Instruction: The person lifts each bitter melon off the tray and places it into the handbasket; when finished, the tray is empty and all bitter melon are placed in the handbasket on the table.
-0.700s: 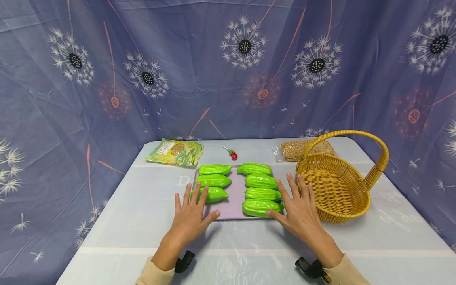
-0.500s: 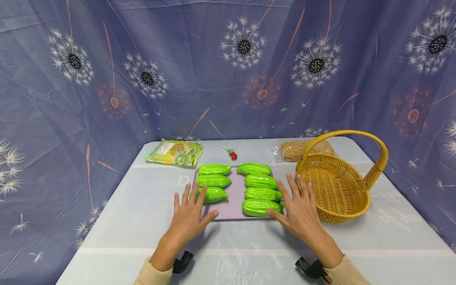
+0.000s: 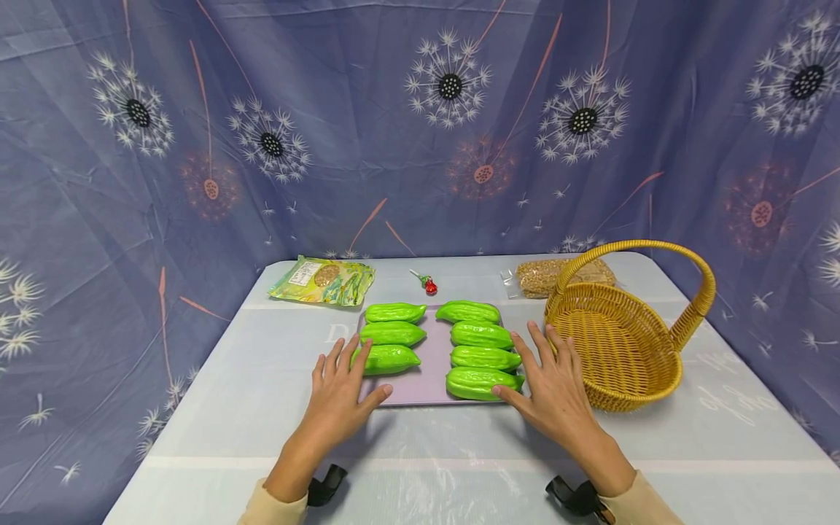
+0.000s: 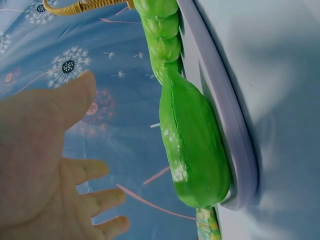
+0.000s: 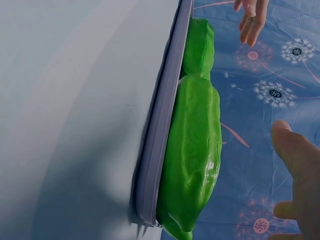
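A light purple tray point(image 3: 433, 368) bears several glossy green, ridged gourds in two columns, one at its left and one at its right. My left hand point(image 3: 336, 397) hovers over the tray's front left corner, fingers spread, near the front gourd point(image 3: 389, 359) of the left column. In the left wrist view a gap separates that hand from the gourd point(image 4: 192, 145). Above the tray's right edge, my right hand point(image 3: 554, 394) spreads its fingers near the right column's front gourd point(image 3: 482, 383). The right wrist view shows its thumb apart from the gourd point(image 5: 192, 150). Neither hand holds anything.
A yellow wicker basket point(image 3: 610, 397) with a tall handle stands right of the tray. Behind it lies a clear bag of grain point(image 3: 534, 278). At the back left is a green and yellow packet point(image 3: 344, 284), and a red lollipop point(image 3: 430, 286) lies behind the tray.
My left hand has drifted a little left and toward me, its fingers drawing closer together. The right hand has barely moved. The gourds and tray stay in place.
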Available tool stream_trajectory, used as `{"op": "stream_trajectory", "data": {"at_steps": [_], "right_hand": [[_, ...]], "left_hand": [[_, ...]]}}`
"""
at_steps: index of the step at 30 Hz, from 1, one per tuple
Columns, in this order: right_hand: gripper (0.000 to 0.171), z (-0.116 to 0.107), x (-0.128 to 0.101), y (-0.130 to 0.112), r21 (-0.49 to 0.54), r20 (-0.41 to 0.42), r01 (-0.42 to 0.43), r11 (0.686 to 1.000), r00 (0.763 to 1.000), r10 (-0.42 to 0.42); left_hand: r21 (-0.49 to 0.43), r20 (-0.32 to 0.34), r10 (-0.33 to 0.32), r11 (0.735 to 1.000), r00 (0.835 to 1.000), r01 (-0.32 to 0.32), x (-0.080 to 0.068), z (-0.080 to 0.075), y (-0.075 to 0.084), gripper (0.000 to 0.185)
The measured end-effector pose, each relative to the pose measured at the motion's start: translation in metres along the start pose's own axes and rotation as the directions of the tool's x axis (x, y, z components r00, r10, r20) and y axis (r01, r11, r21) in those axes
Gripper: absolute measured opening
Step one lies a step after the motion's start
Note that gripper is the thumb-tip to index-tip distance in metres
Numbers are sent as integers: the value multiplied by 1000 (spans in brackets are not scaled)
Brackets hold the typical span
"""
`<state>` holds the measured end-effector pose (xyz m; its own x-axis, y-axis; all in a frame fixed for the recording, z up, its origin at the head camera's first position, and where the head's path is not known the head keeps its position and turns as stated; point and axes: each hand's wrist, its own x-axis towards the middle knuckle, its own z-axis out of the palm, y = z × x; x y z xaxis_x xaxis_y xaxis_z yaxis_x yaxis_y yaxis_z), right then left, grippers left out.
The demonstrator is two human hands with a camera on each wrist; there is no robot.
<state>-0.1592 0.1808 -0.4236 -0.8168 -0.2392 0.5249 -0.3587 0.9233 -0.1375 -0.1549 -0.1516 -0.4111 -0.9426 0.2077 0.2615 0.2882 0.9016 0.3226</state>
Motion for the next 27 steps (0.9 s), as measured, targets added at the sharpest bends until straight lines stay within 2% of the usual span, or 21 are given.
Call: {"op": "stream_trajectory", "data": {"at_steps": [13,20,27], "right_hand": [[82,4,-1,2,65,-97,77,995,993,-70],[76,5,-1,2,103,-133,120,987,986,-106],[73,9,-1,1,127,-172,146,981,977,-124]], "left_hand": [[-62,-24,-11,998,1000,10,-6,-4,-15,80],[-92,-50,-8,996,999,4,-10,-5,-22,71],[-127,-38,-32,991,999,27,-11,-4,-30,66]]}}
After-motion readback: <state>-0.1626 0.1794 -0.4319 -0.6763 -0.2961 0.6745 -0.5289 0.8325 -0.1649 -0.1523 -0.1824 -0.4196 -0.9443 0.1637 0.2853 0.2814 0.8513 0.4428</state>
